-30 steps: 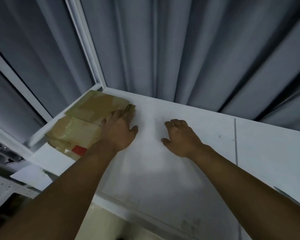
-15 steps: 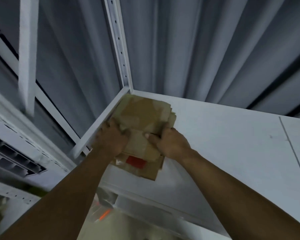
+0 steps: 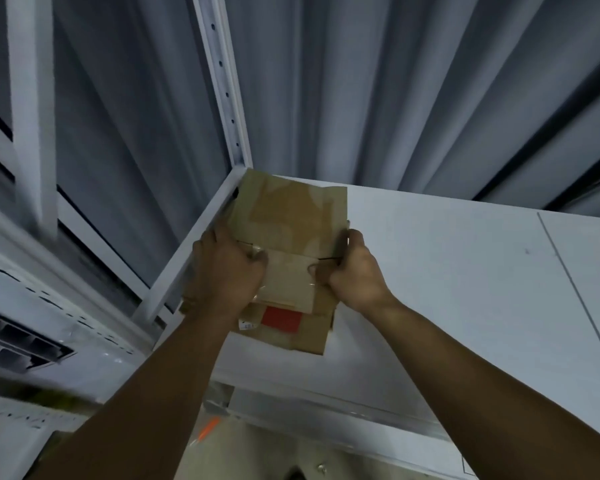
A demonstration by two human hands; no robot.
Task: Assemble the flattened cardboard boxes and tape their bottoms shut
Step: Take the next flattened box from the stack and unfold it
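Cardboard stack (image 3: 291, 216) edges held: left grip (image 3: 227, 268), right grip (image 3: 355, 275)

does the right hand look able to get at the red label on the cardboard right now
Probably, but only by letting go: the right hand grips the right edge of the flattened cardboard boxes. The red label lies uncovered close by, with nothing between.

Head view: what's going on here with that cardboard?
A person grips a stack of flattened boxes, left hand on its left edge, right hand on its right. The stack is at the corner of a white shelf beside a metal post. A red label shows on a lower piece. No box is unfolded yet.
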